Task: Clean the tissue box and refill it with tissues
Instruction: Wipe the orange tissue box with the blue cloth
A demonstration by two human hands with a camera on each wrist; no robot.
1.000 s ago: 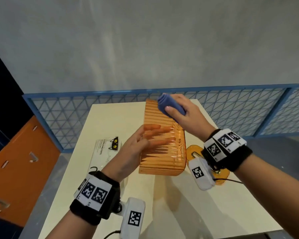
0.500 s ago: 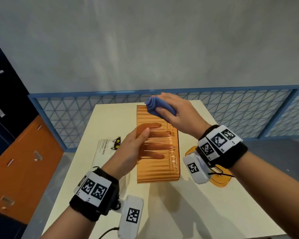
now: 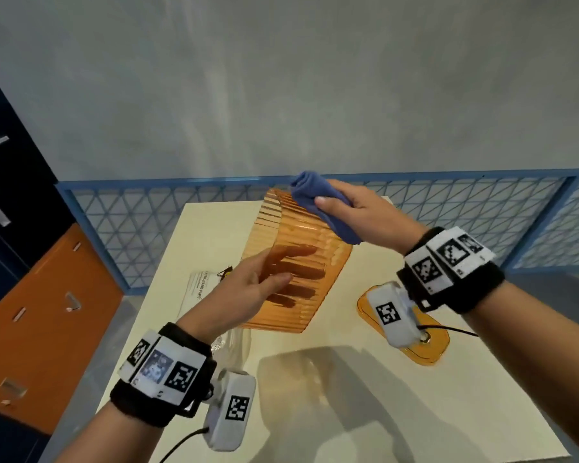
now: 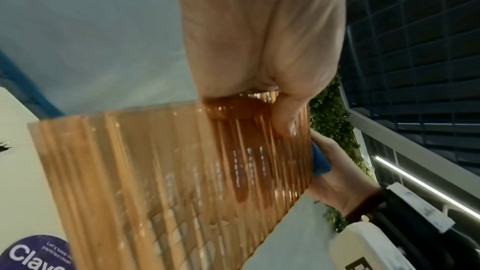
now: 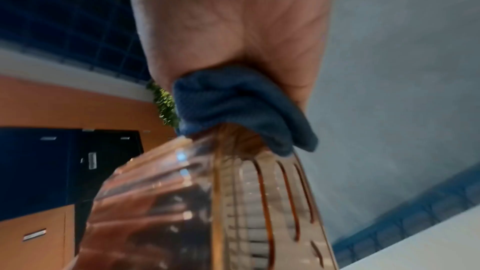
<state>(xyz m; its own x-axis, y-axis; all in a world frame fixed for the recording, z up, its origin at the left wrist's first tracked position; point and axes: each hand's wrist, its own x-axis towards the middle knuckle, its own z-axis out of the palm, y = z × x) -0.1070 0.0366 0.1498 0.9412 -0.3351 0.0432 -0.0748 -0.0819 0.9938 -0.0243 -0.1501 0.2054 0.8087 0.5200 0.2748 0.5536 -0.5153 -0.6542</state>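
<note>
We hold the ribbed orange box [image 3: 291, 262] tilted above the counter [image 3: 365, 396], our left hand [image 3: 244, 295] gripping it with fingers inside and thumb outside. Our right hand [image 3: 358, 212] grips a blue cloth [image 3: 318, 202] against the box's far top edge. Left of the box lies a tissue pack [image 3: 201, 289]; right of it, an orange lid [image 3: 428, 345].

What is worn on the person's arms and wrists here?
Both forearms are bare, no sleeves. Each wrist carries a black band topped with white blocks printed with black square markers: left band, right band. A white camera pod with its own marker hangs under each wrist, trailing a thin black cable.
</note>
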